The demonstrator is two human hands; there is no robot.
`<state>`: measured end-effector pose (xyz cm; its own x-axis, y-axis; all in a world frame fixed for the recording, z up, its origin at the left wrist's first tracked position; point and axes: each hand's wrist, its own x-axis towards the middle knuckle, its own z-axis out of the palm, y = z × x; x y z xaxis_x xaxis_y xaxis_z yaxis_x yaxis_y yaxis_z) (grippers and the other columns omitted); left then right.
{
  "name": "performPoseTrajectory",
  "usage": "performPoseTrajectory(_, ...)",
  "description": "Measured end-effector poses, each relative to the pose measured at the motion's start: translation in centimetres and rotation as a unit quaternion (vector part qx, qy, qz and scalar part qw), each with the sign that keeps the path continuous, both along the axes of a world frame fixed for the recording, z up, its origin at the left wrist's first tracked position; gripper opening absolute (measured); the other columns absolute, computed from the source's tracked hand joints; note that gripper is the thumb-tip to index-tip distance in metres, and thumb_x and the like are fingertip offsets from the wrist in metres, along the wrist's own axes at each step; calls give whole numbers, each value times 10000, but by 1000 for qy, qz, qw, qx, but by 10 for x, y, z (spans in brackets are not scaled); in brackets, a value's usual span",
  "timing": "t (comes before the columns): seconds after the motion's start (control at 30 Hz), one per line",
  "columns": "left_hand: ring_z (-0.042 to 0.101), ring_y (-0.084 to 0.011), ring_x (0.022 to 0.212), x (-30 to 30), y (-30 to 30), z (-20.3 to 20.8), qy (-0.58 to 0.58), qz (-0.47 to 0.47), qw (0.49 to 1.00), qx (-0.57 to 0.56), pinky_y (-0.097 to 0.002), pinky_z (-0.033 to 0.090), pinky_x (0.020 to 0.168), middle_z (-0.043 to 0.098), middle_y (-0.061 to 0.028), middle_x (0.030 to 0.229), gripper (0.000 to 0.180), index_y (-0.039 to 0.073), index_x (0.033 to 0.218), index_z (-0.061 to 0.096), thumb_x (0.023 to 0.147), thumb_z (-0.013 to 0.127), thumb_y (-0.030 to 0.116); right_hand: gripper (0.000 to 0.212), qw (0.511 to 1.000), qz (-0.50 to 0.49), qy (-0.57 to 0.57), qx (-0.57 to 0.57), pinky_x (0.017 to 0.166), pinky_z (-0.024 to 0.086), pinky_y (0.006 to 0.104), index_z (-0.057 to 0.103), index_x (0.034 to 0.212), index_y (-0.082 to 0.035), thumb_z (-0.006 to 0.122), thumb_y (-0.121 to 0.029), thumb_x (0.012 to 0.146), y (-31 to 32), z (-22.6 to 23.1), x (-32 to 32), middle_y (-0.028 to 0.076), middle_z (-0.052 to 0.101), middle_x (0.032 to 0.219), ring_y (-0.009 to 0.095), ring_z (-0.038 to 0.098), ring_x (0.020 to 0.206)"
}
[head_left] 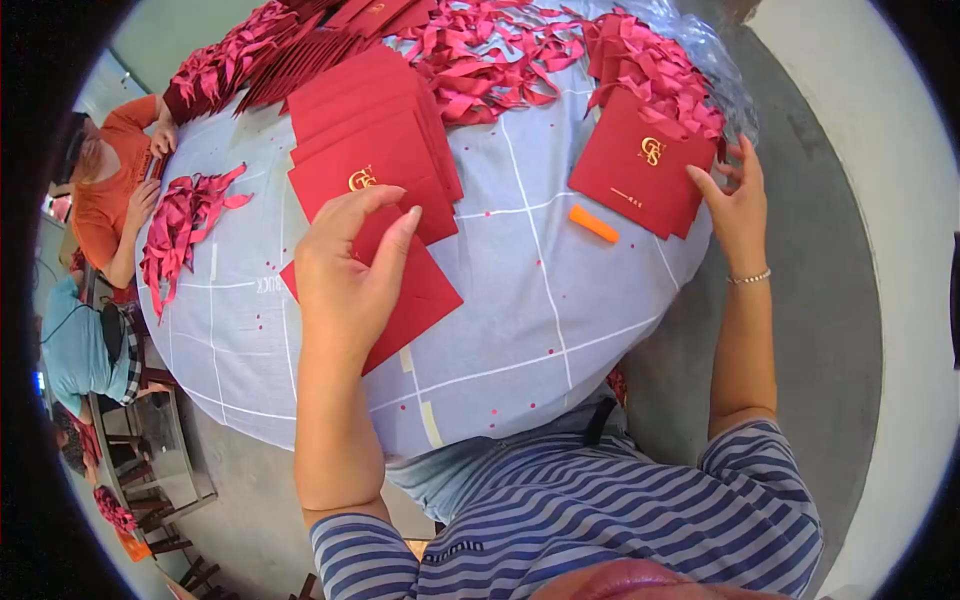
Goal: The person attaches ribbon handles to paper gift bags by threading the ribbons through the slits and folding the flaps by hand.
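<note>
My left hand [347, 268] is over the fanned stack of flat red paper bags or sleeves [372, 138] with gold emblems. Its thumb and curled index finger stand apart with nothing between them. Under that hand a red piece [420, 298] lies at a slant; the wrist hides part of it. At the right, my right hand [738, 200] has its fingers spread beside the edge of a small pile of red bags [625, 170] with ribbon handles. Its thumb is close to the top bag's corner; whether it touches I cannot tell. A small orange stick-like piece [594, 224] lies near that pile.
Loose dark-pink ribbons [490, 65] heap at the table's far side. Another ribbon bunch [187, 225] lies at the left. More red bags [300, 65] stand packed at the far left. Clear plastic wrap [700, 45] borders the far right. A co-worker in orange [130, 150] sits across the table's left.
</note>
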<state>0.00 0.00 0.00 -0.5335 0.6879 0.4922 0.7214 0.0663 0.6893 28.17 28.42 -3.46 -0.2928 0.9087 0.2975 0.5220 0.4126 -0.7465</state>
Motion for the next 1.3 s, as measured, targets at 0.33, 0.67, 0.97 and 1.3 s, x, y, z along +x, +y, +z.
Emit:
performPoseTrajectory(0.33, 622, -344, 974, -38, -29, 3, 115, 153, 957, -219, -408, 501, 859, 683, -181, 995, 477, -31, 1029, 678, 715, 843, 288, 446, 957, 136, 12, 257, 1013, 448, 380, 600, 1252, -38, 753, -119, 840, -52, 3, -53, 161, 554, 1329, 309, 530, 1238)
performPoseTrajectory(0.67, 620, -320, 882, -53, -41, 1, 39, 98, 945, -309, -389, 497, 772, 645, -171, 918, 494, -10, 888, 575, 599, 901, 223, 395, 887, 408, -87, 197, 878, 508, 427, 603, 1200, -8, 718, -161, 854, -88, 6, -152, 188, 593, 1240, 374, 616, 1033)
performPoseTrajectory(0.97, 636, -367, 871, -49, -42, 9, 55, 67, 912, -400, -445, 507, 751, 666, -160, 869, 489, 21, 909, 594, 608, 896, 259, 458, 843, 296, -206, 399, 960, 479, 449, 552, 1292, -8, 622, -32, 840, -29, -18, -243, 185, 524, 1330, 379, 568, 1137)
performPoseTrajectory(1.3, 514, -154, 703, -57, -47, 8, -79, -88, 950, -289, -316, 446, 639, 555, -64, 732, 345, 19, 849, 551, 706, 847, 122, 145, 926, 324, -57, 187, 584, 458, 330, 661, 910, -21, 644, -164, 924, -13, 17, -215, 87, 607, 680, 162, 606, 630)
